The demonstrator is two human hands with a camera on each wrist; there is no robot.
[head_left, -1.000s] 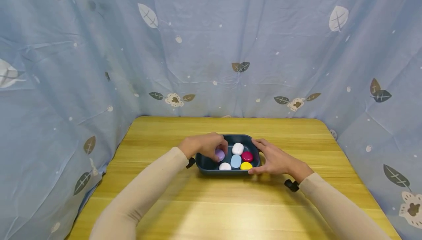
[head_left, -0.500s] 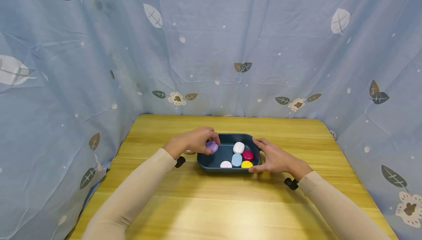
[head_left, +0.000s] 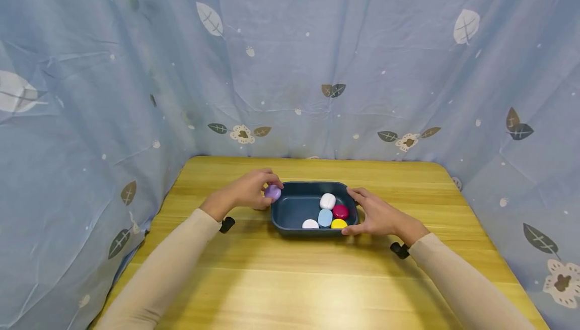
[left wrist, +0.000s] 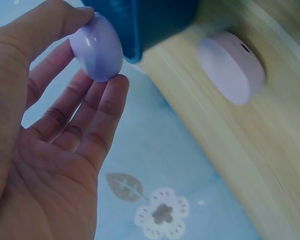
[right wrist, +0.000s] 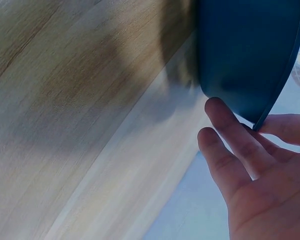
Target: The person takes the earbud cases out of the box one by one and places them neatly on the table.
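My left hand (head_left: 248,190) pinches a glossy purple pebble-shaped earbud case (head_left: 272,192) between thumb and fingertips, just outside the left end of a dark blue tray (head_left: 294,211). In the left wrist view the purple case stands on edge beside the tray's rim. My right hand (head_left: 380,213) grips the tray's right end, thumb at the near corner and fingers at the far one. Within the tray, toward its right half, lie a white case (head_left: 328,201), a crimson one (head_left: 341,212), a light blue one (head_left: 324,217), a yellow one (head_left: 339,223) and another white one (head_left: 310,224).
A pale pink case (left wrist: 232,67) with a small dark slot lies on the wooden table (head_left: 294,279) near my left hand, mostly hidden in the head view. A blue patterned curtain (head_left: 281,68) hangs around the table's back and sides.
My left hand has lifted the purple case out of the tray's left part and carried it left past the rim. The right hand has stayed at the tray's right end.
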